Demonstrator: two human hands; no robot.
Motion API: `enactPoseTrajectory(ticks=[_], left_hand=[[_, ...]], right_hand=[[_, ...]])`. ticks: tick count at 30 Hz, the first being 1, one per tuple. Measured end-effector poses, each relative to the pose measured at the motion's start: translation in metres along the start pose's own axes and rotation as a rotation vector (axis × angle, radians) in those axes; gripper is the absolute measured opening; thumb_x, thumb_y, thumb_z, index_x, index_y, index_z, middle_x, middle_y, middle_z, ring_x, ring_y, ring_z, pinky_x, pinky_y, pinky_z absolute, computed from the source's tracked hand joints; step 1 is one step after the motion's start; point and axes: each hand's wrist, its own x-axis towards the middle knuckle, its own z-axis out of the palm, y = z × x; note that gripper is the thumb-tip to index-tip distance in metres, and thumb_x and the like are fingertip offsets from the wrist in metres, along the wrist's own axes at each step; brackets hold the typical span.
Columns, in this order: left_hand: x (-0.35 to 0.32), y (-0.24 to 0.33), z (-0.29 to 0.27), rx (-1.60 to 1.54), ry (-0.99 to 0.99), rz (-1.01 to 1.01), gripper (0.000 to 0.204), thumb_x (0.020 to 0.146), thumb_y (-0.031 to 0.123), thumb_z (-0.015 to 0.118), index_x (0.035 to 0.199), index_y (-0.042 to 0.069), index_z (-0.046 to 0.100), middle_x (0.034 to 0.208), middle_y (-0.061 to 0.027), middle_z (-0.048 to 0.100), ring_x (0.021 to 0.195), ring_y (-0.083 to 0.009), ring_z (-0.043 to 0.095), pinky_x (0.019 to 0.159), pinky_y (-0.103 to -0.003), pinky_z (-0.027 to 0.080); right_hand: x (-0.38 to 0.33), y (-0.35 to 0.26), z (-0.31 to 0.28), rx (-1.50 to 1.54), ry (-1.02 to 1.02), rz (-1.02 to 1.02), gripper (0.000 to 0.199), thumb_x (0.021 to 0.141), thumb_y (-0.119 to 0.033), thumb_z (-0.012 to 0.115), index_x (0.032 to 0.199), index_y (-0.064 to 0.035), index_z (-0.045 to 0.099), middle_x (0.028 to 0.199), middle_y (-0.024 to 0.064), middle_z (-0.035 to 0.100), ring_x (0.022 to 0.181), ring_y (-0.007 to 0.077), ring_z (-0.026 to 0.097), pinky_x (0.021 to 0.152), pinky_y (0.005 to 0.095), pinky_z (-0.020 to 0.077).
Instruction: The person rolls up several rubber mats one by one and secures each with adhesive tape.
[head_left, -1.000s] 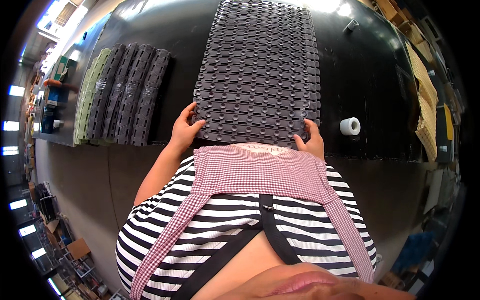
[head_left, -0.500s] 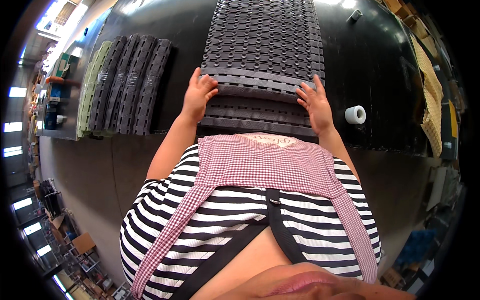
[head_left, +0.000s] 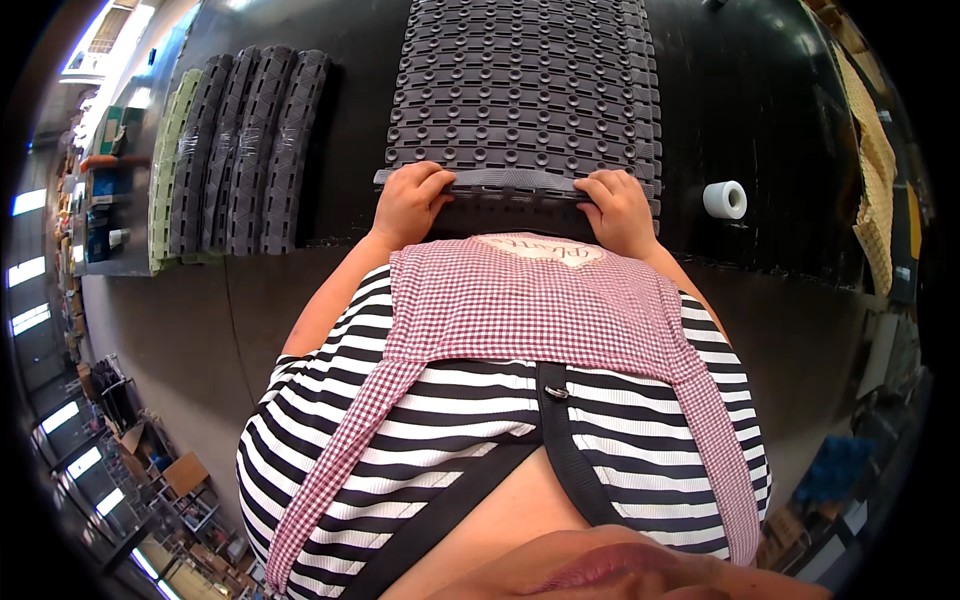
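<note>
A long dark grey slatted mat [head_left: 515,110] with rows of round studs stretches away from me across the black table. Its near end is raised as a narrow grey strip [head_left: 515,179], with a dark slotted part below it. My left hand [head_left: 410,207] is closed on the left end of this strip, fingers curled over the top. My right hand [head_left: 620,214] grips the strip toward its right end in the same way. The undersides of the fingers and the thumbs are partly hidden.
Several long dark grey textured pieces [head_left: 285,150] lie side by side at left, with a pale green one [head_left: 172,170] outermost. A white roll [head_left: 725,200] stands at right on the black table [head_left: 740,110]. Tan quilted sheeting [head_left: 868,170] hangs along the far right edge.
Both hands have gone from open fingers over the mat's near end to gripping it. That near part now stands tilted up, and the strips lying closer to me no longer show.
</note>
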Motion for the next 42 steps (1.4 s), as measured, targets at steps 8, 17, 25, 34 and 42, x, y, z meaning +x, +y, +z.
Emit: enactPoseTrajectory(ticks=[8, 17, 25, 34, 42], left_hand=[[-0.005, -0.003, 0.004, 0.015, 0.019, -0.038, 0.031, 0.086, 0.007, 0.075, 0.116, 0.012, 0.075, 0.104, -0.0048, 0.068, 0.097, -0.0266, 0.065, 0.09, -0.04, 0.05], [0.031, -0.015, 0.005, -0.025, 0.048, -0.182, 0.021, 0.089, 0.02, 0.077, 0.109, 0.015, 0.074, 0.11, -0.0055, 0.066, 0.102, -0.0276, 0.064, 0.084, -0.04, 0.053], [0.022, -0.022, -0.003, 0.226, -0.002, 0.07, 0.031, 0.087, 0.031, 0.079, 0.11, 0.012, 0.074, 0.119, -0.0045, 0.062, 0.112, -0.0265, 0.058, 0.092, -0.043, 0.048], [0.084, -0.04, -0.005, 0.166, 0.076, -0.018, 0.02, 0.089, 0.027, 0.076, 0.097, 0.009, 0.072, 0.094, -0.0072, 0.067, 0.093, -0.032, 0.065, 0.082, -0.042, 0.052], [0.046, -0.01, 0.007, 0.286, 0.048, -0.002, 0.059, 0.093, 0.03, 0.072, 0.145, 0.008, 0.057, 0.129, -0.0211, 0.064, 0.116, -0.0379, 0.062, 0.101, -0.047, 0.048]], right_hand=[[-0.009, 0.007, 0.008, 0.043, 0.019, 0.025, 0.029, 0.078, -0.008, 0.08, 0.106, -0.0092, 0.074, 0.095, 0.0053, 0.067, 0.088, 0.0277, 0.064, 0.077, 0.0402, 0.0515], [0.022, 0.007, -0.002, -0.018, -0.142, 0.194, 0.029, 0.082, -0.015, 0.079, 0.11, -0.012, 0.072, 0.108, 0.0076, 0.062, 0.093, 0.0302, 0.069, 0.078, 0.0413, 0.0571], [0.032, 0.01, -0.021, -0.27, -0.23, -0.061, 0.036, 0.08, -0.022, 0.081, 0.112, -0.0064, 0.072, 0.111, 0.0079, 0.064, 0.108, 0.0269, 0.061, 0.087, 0.0376, 0.052], [0.073, 0.052, -0.007, -0.212, 0.012, -0.053, 0.015, 0.083, -0.016, 0.076, 0.094, -0.0076, 0.07, 0.103, 0.0093, 0.064, 0.105, 0.0327, 0.061, 0.088, 0.0436, 0.0527], [0.036, 0.011, 0.003, -0.305, -0.005, 0.086, 0.053, 0.087, -0.021, 0.074, 0.135, -0.0015, 0.06, 0.115, 0.0145, 0.063, 0.108, 0.0328, 0.062, 0.094, 0.0434, 0.0496]])
